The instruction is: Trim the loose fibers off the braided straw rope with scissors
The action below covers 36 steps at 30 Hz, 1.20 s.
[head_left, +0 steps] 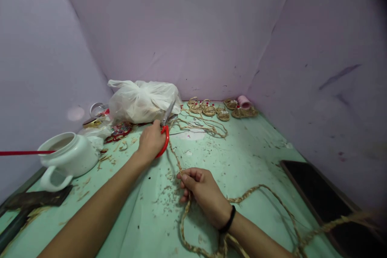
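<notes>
My left hand (151, 140) is closed on a pair of scissors (165, 141) with red handles, and the blades point away towards the back of the table. Between finger and thumb, my right hand (198, 187) pinches a thin braided straw cord (184, 219). One end of the cord runs up from my right fingers to beside the scissors. The rest loops down to the front edge of view and curves off to the right, past my wrist with its black band. Whether the blades touch the cord, I cannot tell.
Small woven straw pieces with red and white beads (208, 109) line the back, beside a pink thread spool (244, 102) and loose straw strands (216, 129). A white plastic bag (142, 100), a white pot (71, 155) and a hammer (38, 199) stand left. A dark flat panel (320, 197) lies right.
</notes>
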Each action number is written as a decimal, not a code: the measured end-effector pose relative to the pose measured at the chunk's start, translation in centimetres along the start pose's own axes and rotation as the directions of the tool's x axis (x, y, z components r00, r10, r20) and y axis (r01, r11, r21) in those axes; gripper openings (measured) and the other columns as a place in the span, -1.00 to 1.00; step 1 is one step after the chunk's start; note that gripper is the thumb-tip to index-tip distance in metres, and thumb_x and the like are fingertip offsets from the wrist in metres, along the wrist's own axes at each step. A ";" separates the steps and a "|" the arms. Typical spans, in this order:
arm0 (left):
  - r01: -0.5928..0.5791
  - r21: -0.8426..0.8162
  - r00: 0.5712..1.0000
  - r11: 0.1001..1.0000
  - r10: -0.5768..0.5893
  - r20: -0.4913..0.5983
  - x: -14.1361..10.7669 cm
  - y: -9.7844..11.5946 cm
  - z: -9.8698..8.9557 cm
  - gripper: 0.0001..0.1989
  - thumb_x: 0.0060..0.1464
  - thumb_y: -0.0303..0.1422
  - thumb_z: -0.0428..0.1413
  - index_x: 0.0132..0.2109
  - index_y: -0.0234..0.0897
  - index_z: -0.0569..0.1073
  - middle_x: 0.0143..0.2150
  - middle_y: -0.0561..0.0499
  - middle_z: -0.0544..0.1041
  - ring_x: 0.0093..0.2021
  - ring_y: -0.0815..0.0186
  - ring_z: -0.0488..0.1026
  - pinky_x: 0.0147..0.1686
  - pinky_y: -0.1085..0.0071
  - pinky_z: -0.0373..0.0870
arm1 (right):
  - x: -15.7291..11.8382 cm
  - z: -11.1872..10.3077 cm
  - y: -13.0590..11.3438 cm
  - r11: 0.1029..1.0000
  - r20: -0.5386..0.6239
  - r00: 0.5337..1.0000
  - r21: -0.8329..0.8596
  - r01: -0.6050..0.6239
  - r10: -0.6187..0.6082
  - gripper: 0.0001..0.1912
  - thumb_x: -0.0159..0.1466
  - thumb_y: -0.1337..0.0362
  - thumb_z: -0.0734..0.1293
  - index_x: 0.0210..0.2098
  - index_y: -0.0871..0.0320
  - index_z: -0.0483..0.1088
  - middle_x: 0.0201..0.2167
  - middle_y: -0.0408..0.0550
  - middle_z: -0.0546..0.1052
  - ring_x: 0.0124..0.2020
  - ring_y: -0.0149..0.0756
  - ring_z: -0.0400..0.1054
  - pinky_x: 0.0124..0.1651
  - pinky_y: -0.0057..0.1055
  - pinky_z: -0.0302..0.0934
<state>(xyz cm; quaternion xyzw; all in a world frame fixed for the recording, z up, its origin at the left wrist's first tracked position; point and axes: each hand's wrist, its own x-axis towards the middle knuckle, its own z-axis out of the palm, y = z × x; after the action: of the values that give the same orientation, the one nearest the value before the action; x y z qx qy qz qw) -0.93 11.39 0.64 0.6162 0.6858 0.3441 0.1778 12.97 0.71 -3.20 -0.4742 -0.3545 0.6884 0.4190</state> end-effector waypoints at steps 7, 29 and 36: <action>0.298 -0.401 0.922 0.866 -0.153 0.355 -4.3 0.2 -1.8 -0.81 -0.10 -0.27 0.02 -0.34 -0.22 0.17 -0.54 0.02 0.44 -0.75 0.48 0.13 -0.77 0.55 0.04 | -0.8 0.2 -0.3 0.998 0.013 1.000 0.056 0.026 -0.027 -0.76 -0.05 0.19 0.36 -0.50 0.26 0.35 -0.68 -0.25 0.29 -0.73 -0.57 0.10 -0.65 -0.53 0.13; -0.033 -0.450 0.998 0.892 0.053 0.031 -4.5 -1.1 1.3 -0.80 -0.25 -0.44 0.08 -0.37 -0.24 0.26 -0.61 0.19 0.30 -0.66 0.49 0.23 -0.66 0.58 0.13 | -2.1 0.1 -1.3 0.964 0.264 0.946 -0.134 0.229 -0.188 -0.85 0.01 0.26 0.35 -0.43 0.20 0.37 -0.55 -0.17 0.37 -0.55 -0.46 0.24 -0.44 -0.48 0.17; -0.027 -0.464 0.999 0.886 0.037 0.013 -3.4 -1.4 0.4 -0.79 -0.16 -0.41 0.02 -0.29 -0.23 0.19 -0.61 0.18 0.32 -0.70 0.49 0.21 -0.68 0.58 0.13 | -1.2 -0.4 -1.1 0.995 0.241 0.965 -0.031 -0.096 0.101 -0.74 -0.19 0.27 0.47 -0.52 0.28 0.43 -0.66 -0.20 0.37 -0.66 -0.57 0.15 -0.56 -0.57 0.05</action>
<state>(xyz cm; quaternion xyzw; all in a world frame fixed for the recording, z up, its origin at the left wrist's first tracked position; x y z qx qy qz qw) -1.04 8.15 -1.21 0.5710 0.5715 0.4939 0.3215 13.87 0.14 -1.91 -0.4076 -0.3855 0.7578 0.3332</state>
